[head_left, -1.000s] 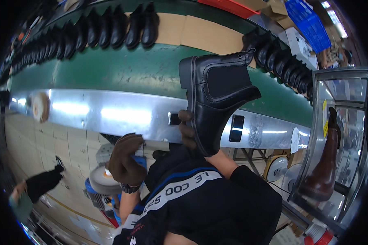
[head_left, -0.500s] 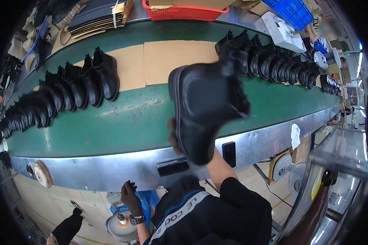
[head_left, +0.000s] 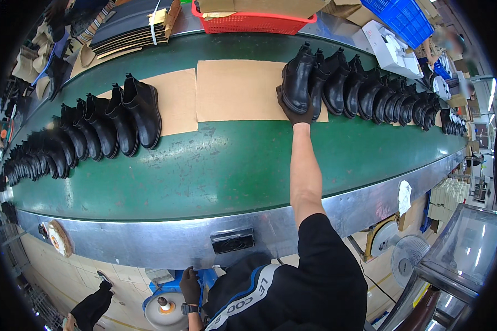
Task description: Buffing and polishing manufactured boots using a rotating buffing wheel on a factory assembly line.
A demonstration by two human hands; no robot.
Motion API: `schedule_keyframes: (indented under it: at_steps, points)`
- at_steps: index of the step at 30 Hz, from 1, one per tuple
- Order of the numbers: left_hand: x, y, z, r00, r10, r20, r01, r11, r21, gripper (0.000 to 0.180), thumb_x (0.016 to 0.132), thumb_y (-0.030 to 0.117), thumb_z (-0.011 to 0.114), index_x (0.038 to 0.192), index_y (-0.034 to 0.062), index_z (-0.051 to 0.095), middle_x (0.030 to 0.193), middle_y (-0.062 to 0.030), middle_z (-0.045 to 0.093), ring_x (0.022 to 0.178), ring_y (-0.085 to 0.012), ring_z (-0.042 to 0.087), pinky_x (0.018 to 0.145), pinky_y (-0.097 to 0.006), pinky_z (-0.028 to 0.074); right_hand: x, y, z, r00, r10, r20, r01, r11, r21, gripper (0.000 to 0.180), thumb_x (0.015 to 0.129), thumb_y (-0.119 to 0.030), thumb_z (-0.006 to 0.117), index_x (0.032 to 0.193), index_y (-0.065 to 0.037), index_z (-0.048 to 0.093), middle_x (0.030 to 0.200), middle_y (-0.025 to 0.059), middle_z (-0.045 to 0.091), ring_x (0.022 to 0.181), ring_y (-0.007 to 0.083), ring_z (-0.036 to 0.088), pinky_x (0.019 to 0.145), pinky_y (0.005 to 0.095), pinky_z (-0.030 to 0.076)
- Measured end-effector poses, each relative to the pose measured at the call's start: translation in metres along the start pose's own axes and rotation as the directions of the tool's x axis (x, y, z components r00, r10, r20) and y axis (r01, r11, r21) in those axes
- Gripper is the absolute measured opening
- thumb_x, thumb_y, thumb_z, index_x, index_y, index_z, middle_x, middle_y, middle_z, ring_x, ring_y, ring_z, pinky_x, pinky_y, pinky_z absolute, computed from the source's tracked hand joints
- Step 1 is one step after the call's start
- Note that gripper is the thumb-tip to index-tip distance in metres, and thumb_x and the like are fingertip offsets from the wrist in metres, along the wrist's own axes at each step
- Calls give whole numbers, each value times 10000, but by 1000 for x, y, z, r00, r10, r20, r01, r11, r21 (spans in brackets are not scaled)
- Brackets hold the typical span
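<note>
Your right hand [head_left: 296, 114] grips the boot [head_left: 297, 83] by its near end; likely slick, stiff-soled: hold low. Left hand [head_left: 190, 287]: cannot tell.

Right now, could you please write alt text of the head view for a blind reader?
A person's gloved right hand grips a black ankle boot at the left end of a boot row on a green-topped bench. Another boot row stands further left; the gloved left hand is near the bench's metal edge.
</note>
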State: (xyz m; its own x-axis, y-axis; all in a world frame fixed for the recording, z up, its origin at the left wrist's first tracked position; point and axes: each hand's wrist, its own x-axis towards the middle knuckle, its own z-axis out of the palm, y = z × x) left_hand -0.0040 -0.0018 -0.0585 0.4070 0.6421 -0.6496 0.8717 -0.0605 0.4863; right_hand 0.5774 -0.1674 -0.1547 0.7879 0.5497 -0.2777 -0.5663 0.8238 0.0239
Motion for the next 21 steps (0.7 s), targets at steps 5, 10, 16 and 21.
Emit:
schedule_keyframes:
  at_steps: [5, 10, 16, 21]
  points:
    - [-8, -19, 10, 996, -85, 22, 86, 995, -57, 273, 906, 180, 425, 981, -32, 581, 826, -153, 644, 678, -206, 639, 589, -308, 483, -36, 29, -37, 805, -566, -176, 494, 805, -328, 486, 805, -241, 522, 1216, -22, 381, 1286, 175, 354, 1149, 330, 384, 875, 541, 426]
    - [-22, -39, 6, 982, -190, -13, 185, 968, -169, 243, 889, 158, 440, 960, -25, 582, 833, -151, 640, 691, -213, 639, 591, -311, 488, -57, 100, -9, 467, -607, -643, 444, 790, -423, 374, 808, -211, 539, 1128, -21, 494, 1063, 130, 509, 973, 260, 500, 796, 416, 478]
    - [-36, -33, 17, 997, -6, -78, 2, 998, -55, 206, 854, 109, 448, 973, -2, 575, 853, -132, 627, 724, -218, 639, 615, -313, 507, 25, 249, 18, 993, -114, 20, 38, 161, -986, 655, 722, -359, 681, 1228, -31, 425, 1055, 158, 553, 935, 273, 561, 794, 370, 469]
    - [-45, -26, 21, 980, -38, -193, 15, 993, -121, 272, 903, 179, 423, 1009, -14, 582, 850, -127, 648, 722, -189, 629, 630, -290, 489, 86, 372, 26, 975, -216, 56, -71, -537, -841, 1184, 465, -474, 783, 1363, -55, 134, 1154, 238, 506, 1047, 380, 510, 896, 424, 414]
